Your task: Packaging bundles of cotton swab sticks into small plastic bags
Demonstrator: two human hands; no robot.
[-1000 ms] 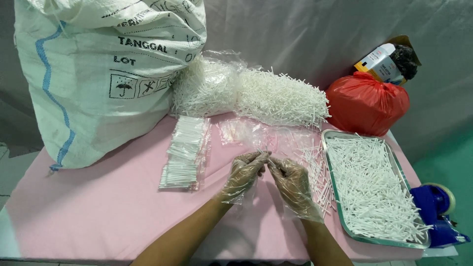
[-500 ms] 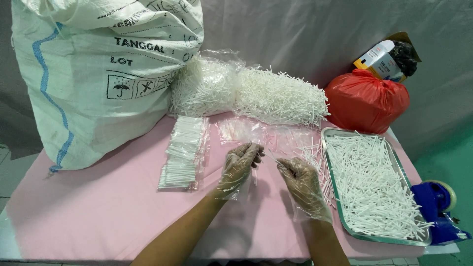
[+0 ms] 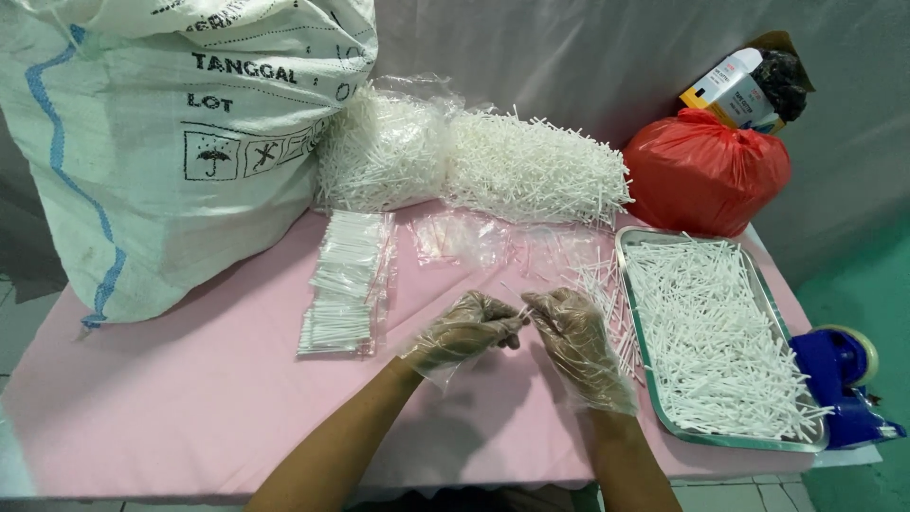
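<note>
Since half a second ago the two gloved hands have closed together again at the middle of the table, fingertips meeting where before they were apart. The left hand (image 3: 463, 332) and the right hand (image 3: 573, 343), both in loose clear plastic gloves, pinch a few thin white sticks (image 3: 520, 305) between their fingertips, just above the pink table cover (image 3: 171, 398); both are clenched in a fine grip on them. The work surface is a table under that pink cover, set against a grey sheet backdrop (image 3: 531, 47), with green floor (image 3: 867, 275) at the far right. From the left: a large white woven sack (image 3: 171, 142) with a blue stripe and black printed lettering and handling symbols leans at the rear corner. Beside it, flat on the cover, lies a stack of filled clear packets (image 3: 346, 284), white sticks inside. Behind, two clear bags heaped with loose white sticks (image 3: 474, 161) rest against the backdrop; in front of them lie empty clear sleeves (image 3: 464, 239). Right of the hands, a small loose pile of sticks (image 3: 602, 284) touches the edge of a metal tray (image 3: 637, 313), which is filled with more of the same. Behind the tray sits a tied red plastic bag (image 3: 706, 171), with a white and yellow box (image 3: 732, 90) atop it. A blue tape dispenser (image 3: 844, 384) stands at the right table edge.
</note>
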